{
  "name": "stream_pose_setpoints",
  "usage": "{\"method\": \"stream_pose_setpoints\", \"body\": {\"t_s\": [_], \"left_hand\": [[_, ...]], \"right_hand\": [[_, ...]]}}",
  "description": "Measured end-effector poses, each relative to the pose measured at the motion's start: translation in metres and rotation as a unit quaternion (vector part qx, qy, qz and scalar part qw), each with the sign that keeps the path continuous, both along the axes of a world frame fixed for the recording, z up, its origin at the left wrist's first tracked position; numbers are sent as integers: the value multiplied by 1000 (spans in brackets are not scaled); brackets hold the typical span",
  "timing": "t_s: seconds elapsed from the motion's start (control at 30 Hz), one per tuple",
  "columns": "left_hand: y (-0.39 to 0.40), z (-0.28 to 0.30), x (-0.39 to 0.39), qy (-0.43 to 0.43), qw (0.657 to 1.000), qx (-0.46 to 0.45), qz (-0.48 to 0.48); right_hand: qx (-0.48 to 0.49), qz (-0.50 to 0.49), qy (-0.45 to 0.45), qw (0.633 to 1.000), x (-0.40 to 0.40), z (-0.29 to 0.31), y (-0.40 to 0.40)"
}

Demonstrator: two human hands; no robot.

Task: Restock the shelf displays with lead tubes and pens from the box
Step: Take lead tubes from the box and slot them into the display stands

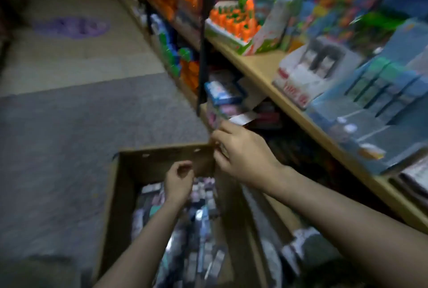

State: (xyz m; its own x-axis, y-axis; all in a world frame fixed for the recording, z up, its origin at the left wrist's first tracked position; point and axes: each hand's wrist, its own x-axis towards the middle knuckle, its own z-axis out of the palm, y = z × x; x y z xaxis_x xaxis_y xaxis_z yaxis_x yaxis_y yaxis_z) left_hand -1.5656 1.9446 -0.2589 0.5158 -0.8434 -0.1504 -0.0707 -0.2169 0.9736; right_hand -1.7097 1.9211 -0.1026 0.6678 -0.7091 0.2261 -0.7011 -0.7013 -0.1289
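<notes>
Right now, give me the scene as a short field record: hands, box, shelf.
left hand: over the open box, fingers loosely curled, nothing visibly held
right hand: raised by the lower shelf edge, fingers pinching a small clear packet; contents too blurred to tell
box: cardboard box on the floor, open, packed with small stationery packs
shelf: wooden shelf to the right, holding an orange-capped display tray
image: motion-blurred
</notes>
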Motion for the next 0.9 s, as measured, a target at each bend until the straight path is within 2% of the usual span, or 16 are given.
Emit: {"method": "stream_pose_setpoints", "body": {"t_s": [0.07, 0.13, 0.27, 0.37, 0.5, 0.7, 0.8, 0.9], "left_hand": [[27, -46, 24, 31, 992, 114, 51], [49, -83, 40, 33, 980, 190, 58], [69, -123, 56, -26, 962, 272, 20], [70, -137, 61, -71, 957, 282, 5], [71, -148, 58, -163, 943, 290, 5], [66, -162, 63, -185, 935, 303, 12], [65, -163, 60, -196, 928, 316, 13], [67, -165, 58, -220, 920, 324, 1]], "right_hand": [[133, -31, 23, 990, 23, -52, 7], [277, -90, 7, 957, 35, -102, 11], [412, -186, 46, 891, 29, -192, 14], [449, -221, 49, 864, 27, -237, 14], [479, -312, 1, 821, 33, -274, 16], [469, -425, -110, 766, 43, -304, 21], [455, -432, -142, 765, 50, -308, 26], [438, -428, -128, 780, 55, -308, 28]]}}
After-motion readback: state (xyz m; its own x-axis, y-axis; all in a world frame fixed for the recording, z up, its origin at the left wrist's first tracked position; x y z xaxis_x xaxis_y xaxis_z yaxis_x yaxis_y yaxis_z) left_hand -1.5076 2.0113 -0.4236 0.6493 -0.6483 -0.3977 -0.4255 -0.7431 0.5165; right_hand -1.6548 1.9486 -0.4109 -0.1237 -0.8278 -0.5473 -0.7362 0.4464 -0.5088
